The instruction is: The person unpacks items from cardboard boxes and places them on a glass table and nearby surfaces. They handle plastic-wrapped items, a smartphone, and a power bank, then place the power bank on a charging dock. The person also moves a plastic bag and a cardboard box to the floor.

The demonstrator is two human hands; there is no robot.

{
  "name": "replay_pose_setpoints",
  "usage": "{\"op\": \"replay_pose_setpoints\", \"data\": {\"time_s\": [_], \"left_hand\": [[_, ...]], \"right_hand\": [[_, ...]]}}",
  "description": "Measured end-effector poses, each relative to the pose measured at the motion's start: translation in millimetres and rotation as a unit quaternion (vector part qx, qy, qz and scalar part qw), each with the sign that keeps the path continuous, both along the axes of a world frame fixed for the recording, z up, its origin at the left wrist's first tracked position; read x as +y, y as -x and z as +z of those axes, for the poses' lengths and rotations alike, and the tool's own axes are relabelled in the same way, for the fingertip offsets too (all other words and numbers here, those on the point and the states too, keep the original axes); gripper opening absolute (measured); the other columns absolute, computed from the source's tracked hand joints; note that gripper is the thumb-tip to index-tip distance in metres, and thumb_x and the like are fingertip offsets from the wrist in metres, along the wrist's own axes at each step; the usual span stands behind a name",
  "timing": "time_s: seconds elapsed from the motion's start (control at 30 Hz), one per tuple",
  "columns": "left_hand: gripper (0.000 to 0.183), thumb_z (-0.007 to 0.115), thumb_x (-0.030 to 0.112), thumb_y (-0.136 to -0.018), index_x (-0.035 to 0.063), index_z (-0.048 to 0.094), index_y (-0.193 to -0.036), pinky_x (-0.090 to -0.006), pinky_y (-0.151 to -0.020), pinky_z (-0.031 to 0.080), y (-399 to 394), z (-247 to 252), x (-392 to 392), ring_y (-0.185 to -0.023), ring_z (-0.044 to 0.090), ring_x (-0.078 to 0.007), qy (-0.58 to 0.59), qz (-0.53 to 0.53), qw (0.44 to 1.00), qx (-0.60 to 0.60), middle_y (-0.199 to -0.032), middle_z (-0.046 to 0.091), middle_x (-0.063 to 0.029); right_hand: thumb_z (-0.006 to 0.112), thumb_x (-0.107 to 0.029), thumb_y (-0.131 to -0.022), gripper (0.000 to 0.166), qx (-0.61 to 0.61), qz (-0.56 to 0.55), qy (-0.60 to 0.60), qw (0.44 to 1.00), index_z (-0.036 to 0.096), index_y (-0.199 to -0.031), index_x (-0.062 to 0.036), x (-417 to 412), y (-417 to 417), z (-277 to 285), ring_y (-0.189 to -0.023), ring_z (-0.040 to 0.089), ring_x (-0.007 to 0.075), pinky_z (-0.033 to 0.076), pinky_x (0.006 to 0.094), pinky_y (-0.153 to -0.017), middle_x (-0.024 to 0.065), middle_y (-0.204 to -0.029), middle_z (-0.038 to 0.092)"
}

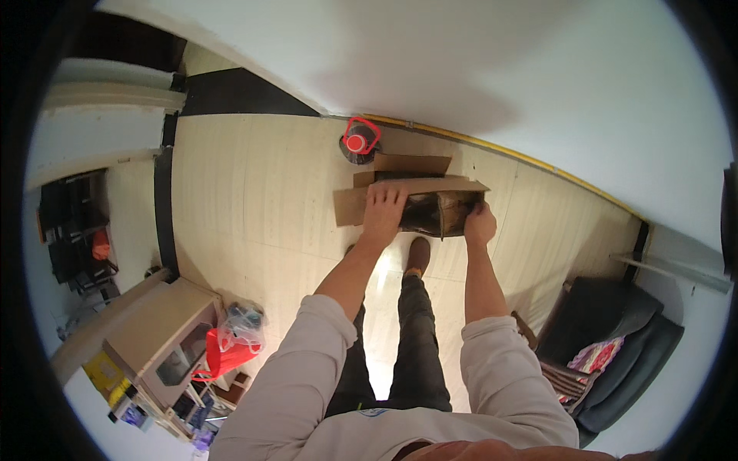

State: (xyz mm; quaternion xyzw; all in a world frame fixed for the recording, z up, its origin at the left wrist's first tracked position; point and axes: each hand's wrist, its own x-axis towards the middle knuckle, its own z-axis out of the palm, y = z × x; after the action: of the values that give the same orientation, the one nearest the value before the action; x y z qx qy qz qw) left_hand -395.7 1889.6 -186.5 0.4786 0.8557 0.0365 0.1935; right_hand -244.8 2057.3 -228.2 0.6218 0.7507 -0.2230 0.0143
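In front of my legs is a cardboard box (429, 185) with its flaps out, held between both hands. My left hand (385, 210) grips its left part, with the fingers laid over a flap. At the right end, my right hand (479, 222) holds the edge, its fingertips partly hidden by the cardboard. The side towards me shows a dark, shiny surface (421, 212) and a brown panel (452, 212); what the dark part is, I cannot tell. Beyond it another cardboard flap (412, 163) stands up; whether it belongs to the same box is unclear.
A bottle with a red cap and handle (356, 143) stands by the wall, just past the box. A yellow pipe (478, 143) runs along the wall's foot. At left are a wooden cabinet (167, 314) and a red bag (228, 351); at right, a black chair (605, 322).
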Motion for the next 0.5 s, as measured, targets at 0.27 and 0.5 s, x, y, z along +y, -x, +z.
{"op": "replay_pose_setpoints", "data": {"time_s": [0.27,0.5], "left_hand": [[0.080,0.061,-0.001,-0.064,0.0076,0.027,-0.137,-0.0445,-0.107,0.020,-15.7,5.3,50.6,-0.129,0.027,-0.0343,-0.216,0.023,0.976,0.015,-0.137,0.029,-0.0201],[0.064,0.055,0.008,-0.076,0.0047,0.030,-0.135,-0.0380,-0.100,0.034,-38.0,24.3,-89.5,-0.120,0.039,-0.0328,-0.136,0.117,0.957,-0.228,-0.131,0.039,-0.0200]], "right_hand": [[0.047,-0.025,-0.084,0.027,-0.077,-0.050,-0.057,0.994,0.061,-0.091,-0.0023,55.2,-57.1,-17.3,-0.080,0.060,0.0391,0.048,0.0481,-0.068,0.0196,-0.085,0.064],[0.063,-0.024,-0.078,0.054,0.109,-0.057,0.121,0.985,0.046,-0.121,0.0029,76.4,-44.8,-0.4,-0.092,0.060,0.0265,0.046,0.0351,-0.080,0.0170,-0.101,0.063]]}}
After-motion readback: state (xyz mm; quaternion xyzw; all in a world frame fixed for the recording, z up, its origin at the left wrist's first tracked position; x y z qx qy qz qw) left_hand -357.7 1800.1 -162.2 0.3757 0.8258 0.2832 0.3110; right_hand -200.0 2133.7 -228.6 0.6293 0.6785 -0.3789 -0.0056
